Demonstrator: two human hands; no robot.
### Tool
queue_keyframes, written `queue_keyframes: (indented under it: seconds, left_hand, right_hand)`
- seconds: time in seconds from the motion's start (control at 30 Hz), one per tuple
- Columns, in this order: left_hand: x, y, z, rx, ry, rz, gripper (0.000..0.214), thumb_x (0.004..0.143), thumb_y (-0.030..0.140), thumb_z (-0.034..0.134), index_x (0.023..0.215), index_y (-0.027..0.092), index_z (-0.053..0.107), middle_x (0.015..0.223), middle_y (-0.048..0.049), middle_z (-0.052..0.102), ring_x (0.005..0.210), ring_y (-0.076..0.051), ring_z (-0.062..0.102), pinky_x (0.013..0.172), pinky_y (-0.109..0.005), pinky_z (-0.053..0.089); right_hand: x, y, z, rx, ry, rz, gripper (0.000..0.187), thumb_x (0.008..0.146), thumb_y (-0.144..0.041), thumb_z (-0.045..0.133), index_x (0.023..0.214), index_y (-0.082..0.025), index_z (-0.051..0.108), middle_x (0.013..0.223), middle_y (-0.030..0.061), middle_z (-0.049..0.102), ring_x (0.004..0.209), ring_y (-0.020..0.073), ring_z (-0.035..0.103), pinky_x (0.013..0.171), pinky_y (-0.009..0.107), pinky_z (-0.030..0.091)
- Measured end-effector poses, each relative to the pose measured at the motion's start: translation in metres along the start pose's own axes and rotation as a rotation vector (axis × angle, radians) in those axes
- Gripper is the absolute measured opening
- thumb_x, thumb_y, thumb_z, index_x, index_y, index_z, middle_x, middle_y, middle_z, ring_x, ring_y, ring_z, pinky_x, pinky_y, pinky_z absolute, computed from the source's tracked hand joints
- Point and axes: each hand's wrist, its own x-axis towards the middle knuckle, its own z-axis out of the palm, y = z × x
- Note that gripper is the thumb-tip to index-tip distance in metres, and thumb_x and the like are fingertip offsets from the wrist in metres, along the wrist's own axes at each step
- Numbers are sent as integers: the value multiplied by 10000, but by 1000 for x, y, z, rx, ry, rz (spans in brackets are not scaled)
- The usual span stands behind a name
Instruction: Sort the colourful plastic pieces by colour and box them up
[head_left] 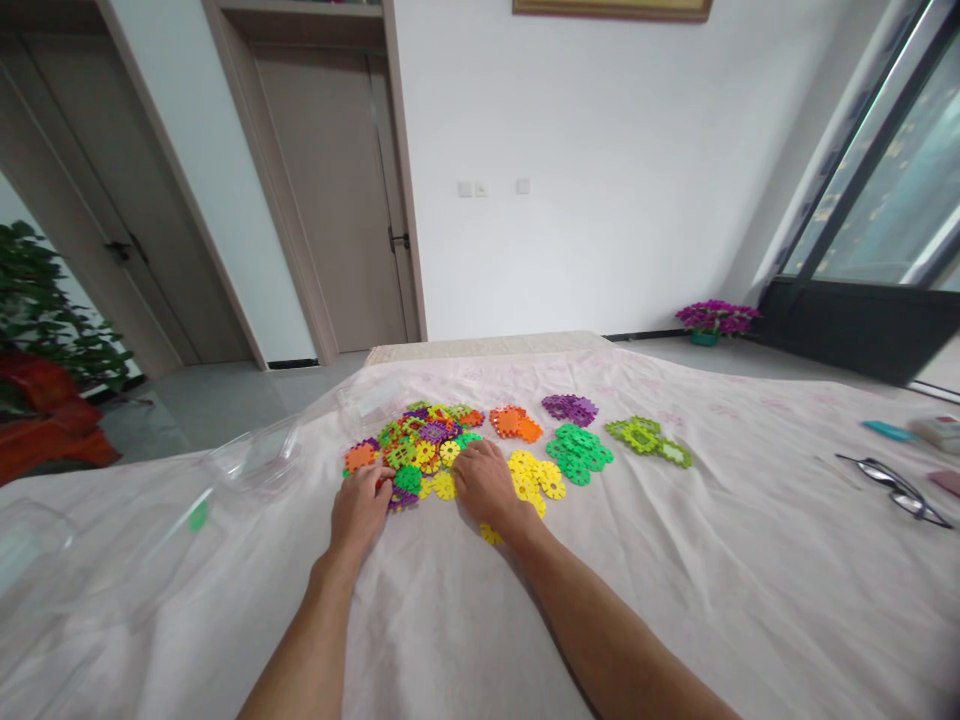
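Note:
A mixed heap of flat plastic notched discs (pixel 420 440), in green, yellow, purple, orange and red, lies on the cloth. At its near left edge my left hand (pixel 363 502) rests with fingers slightly bent and a little apart, touching the discs. My right hand (pixel 484 480) is at the heap's right side, its fingers together and curled down by the yellow discs; whatever is under the fingertips is hidden. Right of it lie sorted groups: yellow discs (pixel 534 474), orange discs (pixel 511 423), green discs (pixel 579 452), purple discs (pixel 570 408) and lime discs (pixel 645 436).
Clear plastic containers (pixel 255 455) stand on the left of the cloth-covered table (pixel 720 590), one near a small green piece (pixel 198 516). Eyeglasses (pixel 896 488), a blue item (pixel 887 430) and a pale box (pixel 937 433) lie at the right.

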Motion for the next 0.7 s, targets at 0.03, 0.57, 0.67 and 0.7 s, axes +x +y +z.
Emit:
queue_keyframes:
  seconds: [0.03, 0.57, 0.67, 0.7]
  left_hand:
    - [0, 0, 0, -2, -1, -2, 280, 911, 268, 465, 1039, 249, 714, 1250, -56, 675, 1151, -213, 599, 1037, -346, 429]
    - [-1, 1, -1, 17, 11, 17, 273, 910, 257, 467, 1036, 239, 709, 1233, -61, 683, 1152, -210, 605, 1037, -336, 434]
    - [-1, 2, -2, 4, 11, 20, 281, 909, 261, 466, 1040, 235, 713, 1240, -64, 679, 1153, -212, 605, 1039, -336, 432]
    - [-1, 2, -2, 2, 11, 21, 280, 909, 262, 466, 1040, 235, 713, 1237, -64, 680, 1152, -211, 606, 1040, -335, 431]
  right_hand:
    - [-1, 0, -1, 17, 6, -10, 256, 964, -241, 471, 869, -203, 706, 935, 73, 702, 1036, 218, 541, 1002, 364, 339]
    - [-5, -2, 6, 70, -37, -168, 292, 823, -371, 690, 1082, -237, 680, 1181, 49, 648, 1282, 270, 408, 1137, 448, 223]
    - [-6, -3, 4, 74, -25, -178, 252, 810, -350, 705, 1023, -217, 678, 1069, 48, 666, 1168, 246, 473, 1110, 431, 254]
    - [-7, -3, 4, 74, -22, -177, 253, 813, -362, 708, 1016, -214, 678, 1053, 48, 666, 1141, 241, 484, 1102, 428, 261]
